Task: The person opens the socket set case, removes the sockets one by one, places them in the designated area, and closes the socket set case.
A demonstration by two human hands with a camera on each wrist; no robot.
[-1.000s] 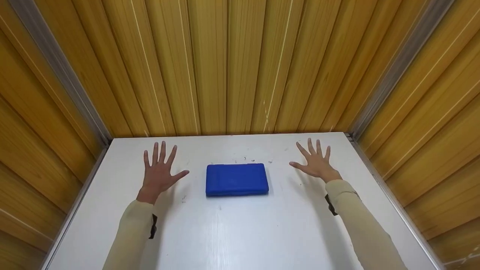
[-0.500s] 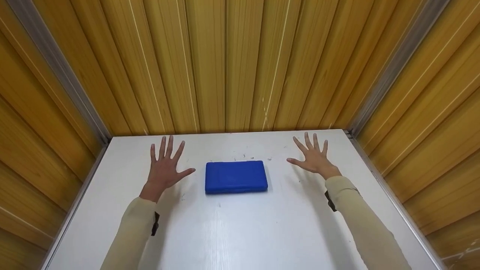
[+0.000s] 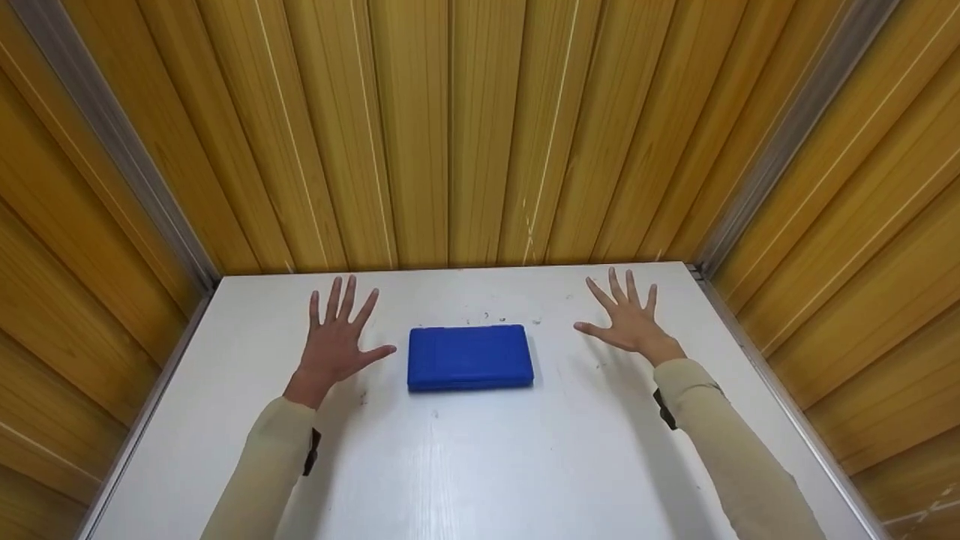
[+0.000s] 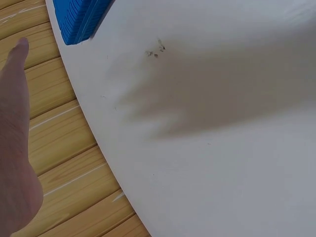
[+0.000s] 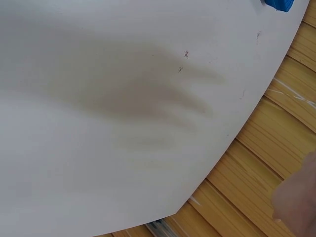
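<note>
A flat blue plastic case (image 3: 470, 358) lies closed on the white table (image 3: 480, 465), near its middle in the head view. To the left of it, my left hand (image 3: 335, 346) hovers over the table with fingers spread, its thumb tip pointing toward the case's left side. On the other side my right hand (image 3: 628, 322) is held up in the same way, palm down and a little farther from the case. Neither hand touches anything. The left wrist view catches a ribbed corner of the blue case (image 4: 84, 19); only a small bit of the case (image 5: 280, 4) appears in the right wrist view.
Wood-patterned panels (image 3: 450, 135) rise behind the table, with more on both sides. Grey metal posts (image 3: 780, 142) stand at the back corners. Small dark marks (image 3: 486, 316) dot the tabletop behind the case. Both arms cast shadows on the table.
My left hand has moved a little to the right, nearer the case. My right hand has barely shifted, and the case lies where it was. The head view has tilted slightly.
</note>
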